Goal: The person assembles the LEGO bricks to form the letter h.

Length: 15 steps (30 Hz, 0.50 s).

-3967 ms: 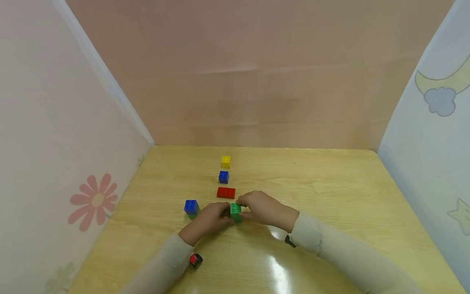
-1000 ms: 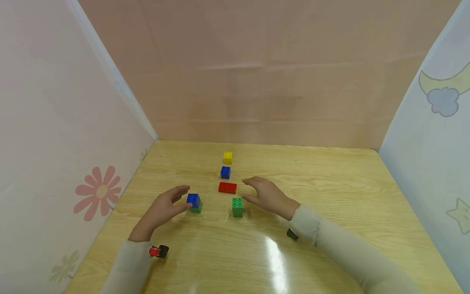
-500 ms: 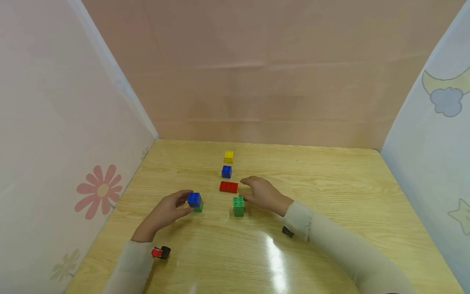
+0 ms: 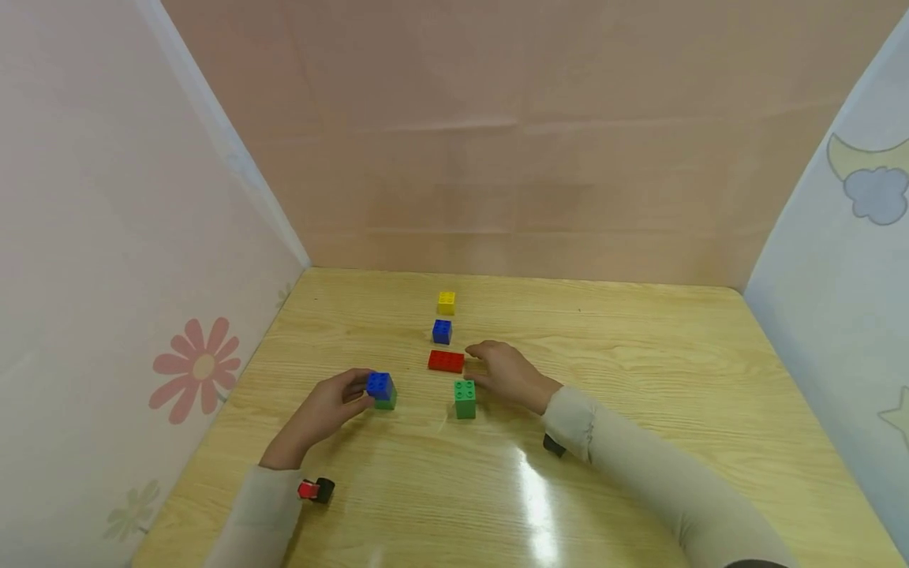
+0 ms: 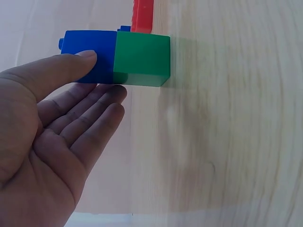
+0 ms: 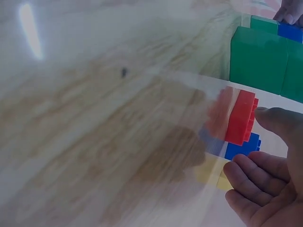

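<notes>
On the left of the table, my left hand (image 4: 323,406) pinches a blue building brick (image 4: 379,385) that sits on a green brick (image 4: 387,402). In the left wrist view the thumb lies across the blue brick (image 5: 104,45), with the other fingers partly hidden behind it. My right hand (image 4: 511,375) is by the right end of a flat red brick (image 4: 446,361), thumb and fingers apart and nothing held. A stack of green bricks (image 4: 465,401) stands upright just in front of the right hand. The right wrist view has the thumb close to the studs of the red brick (image 6: 241,116).
Behind the red brick, a small blue brick (image 4: 442,332) and a yellow brick (image 4: 446,303) stand in a line toward the back of the wooden table (image 4: 625,355). Patterned panels border both sides, and a brownish sheet (image 4: 497,158) hangs at the back.
Both hands have left the green stack they held earlier. My left hand has moved left and taken hold of the blue brick; my right hand has shifted slightly left toward the red brick.
</notes>
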Tool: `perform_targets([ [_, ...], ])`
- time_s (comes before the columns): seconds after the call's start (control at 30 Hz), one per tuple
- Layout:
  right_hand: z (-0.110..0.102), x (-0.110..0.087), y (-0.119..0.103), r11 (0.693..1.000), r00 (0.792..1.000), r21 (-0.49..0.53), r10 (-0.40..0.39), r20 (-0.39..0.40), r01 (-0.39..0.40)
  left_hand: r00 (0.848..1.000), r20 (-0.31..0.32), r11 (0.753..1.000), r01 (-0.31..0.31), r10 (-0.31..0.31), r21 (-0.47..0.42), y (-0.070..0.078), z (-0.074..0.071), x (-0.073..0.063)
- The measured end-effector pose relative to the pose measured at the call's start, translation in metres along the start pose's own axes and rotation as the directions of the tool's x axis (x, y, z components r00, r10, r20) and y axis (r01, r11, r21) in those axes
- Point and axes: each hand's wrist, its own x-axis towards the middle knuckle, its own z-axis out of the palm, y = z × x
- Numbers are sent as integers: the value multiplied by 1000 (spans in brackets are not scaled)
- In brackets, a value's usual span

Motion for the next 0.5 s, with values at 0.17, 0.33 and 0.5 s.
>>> perform_targets([
  [0.17, 3, 4, 2, 1000, 1000, 19, 4, 5, -4, 1000, 11, 1000, 7, -7, -13, 1, 2, 3],
  [0.33, 6, 7, 2, 1000, 1000, 25, 13, 13, -14, 1000, 14, 1000, 13, -14, 5, 3, 4, 4],
  [0.5, 7, 9, 3, 998, 1000, 50, 25, 9, -25, 1000, 17, 1000, 21, -21, 20, 5, 6, 3],
])
